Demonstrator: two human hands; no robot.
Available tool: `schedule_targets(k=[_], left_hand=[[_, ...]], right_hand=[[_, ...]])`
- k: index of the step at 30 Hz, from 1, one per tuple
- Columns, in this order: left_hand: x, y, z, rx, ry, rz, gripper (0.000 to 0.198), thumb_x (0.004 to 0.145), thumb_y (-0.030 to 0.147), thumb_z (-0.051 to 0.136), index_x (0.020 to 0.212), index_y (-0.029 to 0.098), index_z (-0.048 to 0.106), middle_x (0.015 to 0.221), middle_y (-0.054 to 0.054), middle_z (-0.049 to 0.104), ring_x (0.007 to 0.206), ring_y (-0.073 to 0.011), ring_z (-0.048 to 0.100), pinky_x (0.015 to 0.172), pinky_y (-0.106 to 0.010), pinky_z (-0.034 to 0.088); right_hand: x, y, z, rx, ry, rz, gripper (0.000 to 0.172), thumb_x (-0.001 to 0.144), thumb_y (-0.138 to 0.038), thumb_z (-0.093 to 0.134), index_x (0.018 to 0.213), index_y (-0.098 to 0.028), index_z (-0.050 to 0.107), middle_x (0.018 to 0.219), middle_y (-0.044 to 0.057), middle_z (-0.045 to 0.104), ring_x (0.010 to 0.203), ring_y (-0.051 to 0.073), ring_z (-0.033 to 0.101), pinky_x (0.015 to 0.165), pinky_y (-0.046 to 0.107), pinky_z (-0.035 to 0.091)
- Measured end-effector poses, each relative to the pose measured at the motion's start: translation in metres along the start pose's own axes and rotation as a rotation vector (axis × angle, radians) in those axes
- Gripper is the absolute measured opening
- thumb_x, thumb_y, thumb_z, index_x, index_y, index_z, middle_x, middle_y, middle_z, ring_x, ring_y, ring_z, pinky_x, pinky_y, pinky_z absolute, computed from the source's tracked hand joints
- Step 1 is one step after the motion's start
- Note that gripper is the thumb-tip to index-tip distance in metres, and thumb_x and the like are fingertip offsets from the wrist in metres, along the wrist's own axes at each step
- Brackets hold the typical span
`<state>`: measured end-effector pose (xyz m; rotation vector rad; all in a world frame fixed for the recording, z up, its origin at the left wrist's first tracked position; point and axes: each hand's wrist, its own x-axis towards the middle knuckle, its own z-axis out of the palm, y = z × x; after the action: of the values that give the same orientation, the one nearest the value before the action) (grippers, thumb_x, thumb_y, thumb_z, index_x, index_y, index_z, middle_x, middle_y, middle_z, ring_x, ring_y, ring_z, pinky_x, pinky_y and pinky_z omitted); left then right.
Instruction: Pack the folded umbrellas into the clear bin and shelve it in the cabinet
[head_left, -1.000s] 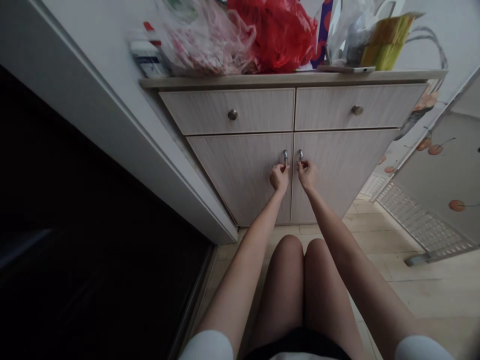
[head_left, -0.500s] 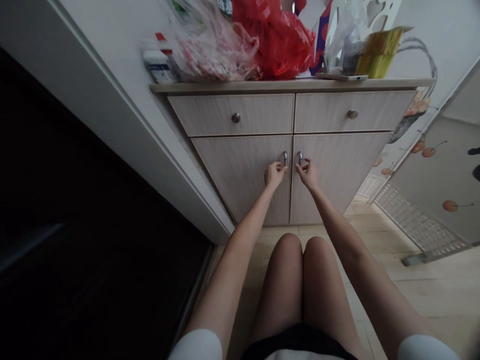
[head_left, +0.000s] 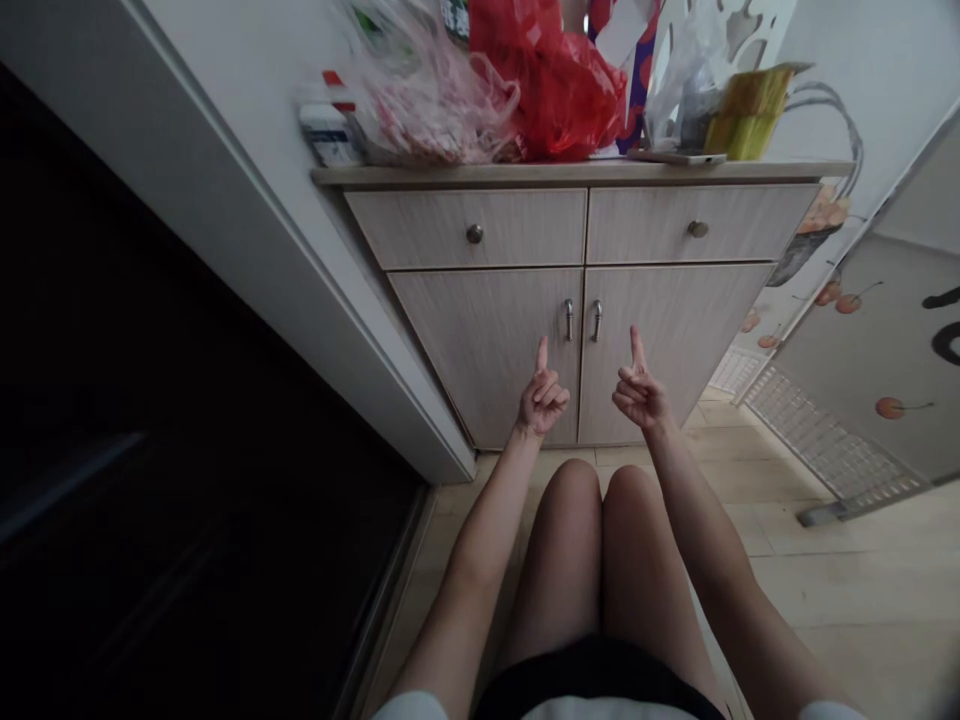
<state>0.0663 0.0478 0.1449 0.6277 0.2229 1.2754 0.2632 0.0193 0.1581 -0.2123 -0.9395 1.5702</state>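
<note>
Both cabinet doors are closed: the left door [head_left: 487, 340] and the right door [head_left: 675, 330], in pale wood grain. A silver handle [head_left: 569, 320] is on the left door and another silver handle [head_left: 597, 320] on the right one, side by side near the middle seam. My left hand [head_left: 544, 398] is below and left of its handle, not holding it. Its index finger points up while the other fingers are curled in, with nothing in them. My right hand [head_left: 639, 395] mirrors this below and right of the other handle, index finger up, remaining fingers folded, holding nothing.
Two drawers with round knobs [head_left: 474, 233] sit above the doors. Along the top stand a white bottle [head_left: 330, 135], a clear plastic bag [head_left: 442, 120], a red bag [head_left: 570, 100] and a yellow box [head_left: 750, 115]. A cherry-patterned panel [head_left: 885, 340] stands right; my knees are close in front.
Both hands have let go of the door handles and drawn back toward me, moving apart. Their index fingers now point up. The doors stay closed; the view has shifted slightly.
</note>
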Motion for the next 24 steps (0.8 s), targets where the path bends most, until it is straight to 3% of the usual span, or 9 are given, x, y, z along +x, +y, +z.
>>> schedule_targets(k=[6,11,13,16,18,20,22,24], left_hand=[[-0.005,-0.021,-0.005,-0.06,0.007,-0.004,0.051,0.097,0.014,0.047,0.145,0.032,0.042,0.045,0.015,0.018,0.033,-0.0038,0.006,0.045,-0.02,0.018],[-0.002,-0.024,-0.006,0.021,0.012,0.002,0.05,0.096,0.016,0.049,0.144,0.033,0.044,0.045,0.015,0.019,0.033,-0.0036,0.007,0.045,-0.02,0.02],[0.005,-0.023,-0.006,0.121,-0.006,-0.001,0.052,0.093,0.019,0.056,0.143,0.033,0.046,0.044,0.015,0.021,0.033,-0.0034,0.009,0.045,-0.019,0.021],[0.029,-0.019,-0.006,0.434,0.062,0.013,0.052,0.084,0.025,0.069,0.134,0.028,0.057,0.045,0.014,0.031,0.034,-0.0033,0.02,0.045,-0.018,0.023],[0.053,-0.015,-0.004,0.72,0.224,0.105,0.037,0.083,0.03,0.069,0.119,0.021,0.067,0.051,0.009,0.043,0.04,-0.0048,0.034,0.046,-0.019,0.027],[0.08,-0.01,-0.002,1.032,0.383,0.248,0.025,0.088,0.032,0.062,0.104,0.016,0.072,0.065,0.001,0.058,0.054,-0.0095,0.052,0.054,-0.021,0.038],[0.105,-0.007,0.001,1.329,0.467,0.37,0.023,0.089,0.029,0.059,0.102,0.015,0.072,0.088,-0.009,0.067,0.079,-0.0172,0.063,0.072,-0.027,0.046],[0.125,-0.008,0.002,1.535,0.486,0.418,0.025,0.086,0.025,0.063,0.108,0.013,0.069,0.108,-0.016,0.066,0.101,-0.0242,0.063,0.088,-0.033,0.046]], right_hand=[[-0.004,0.012,-0.016,0.042,0.075,-0.065,0.079,0.067,-0.018,0.069,0.138,-0.041,0.046,0.052,-0.016,0.021,0.04,0.004,0.001,0.04,0.019,0.012],[-0.003,0.01,-0.02,-0.114,0.107,-0.063,0.075,0.069,-0.025,0.068,0.139,-0.039,0.046,0.051,-0.016,0.021,0.039,0.005,0.003,0.041,0.021,0.015],[0.004,0.009,-0.021,-0.276,0.163,-0.073,0.071,0.074,-0.032,0.066,0.141,-0.036,0.046,0.052,-0.015,0.025,0.039,0.006,0.01,0.042,0.021,0.02],[0.024,0.011,-0.026,-0.774,0.366,-0.195,0.053,0.082,-0.043,0.061,0.133,-0.027,0.056,0.061,-0.007,0.046,0.047,0.01,0.036,0.052,0.024,0.035],[0.043,0.014,-0.032,-1.208,0.493,-0.33,0.042,0.087,-0.044,0.056,0.121,-0.021,0.065,0.08,0.004,0.06,0.067,0.015,0.053,0.067,0.03,0.044],[0.067,0.019,-0.04,-1.556,0.562,-0.409,0.039,0.089,-0.041,0.052,0.116,-0.017,0.066,0.101,0.013,0.064,0.088,0.022,0.059,0.081,0.036,0.045],[0.093,0.026,-0.049,-1.721,0.585,-0.4,0.04,0.091,-0.038,0.049,0.121,-0.014,0.063,0.111,0.018,0.063,0.098,0.027,0.059,0.086,0.039,0.045],[0.117,0.033,-0.058,-1.722,0.575,-0.326,0.041,0.092,-0.037,0.049,0.123,-0.013,0.059,0.109,0.019,0.065,0.097,0.028,0.061,0.084,0.038,0.046]])
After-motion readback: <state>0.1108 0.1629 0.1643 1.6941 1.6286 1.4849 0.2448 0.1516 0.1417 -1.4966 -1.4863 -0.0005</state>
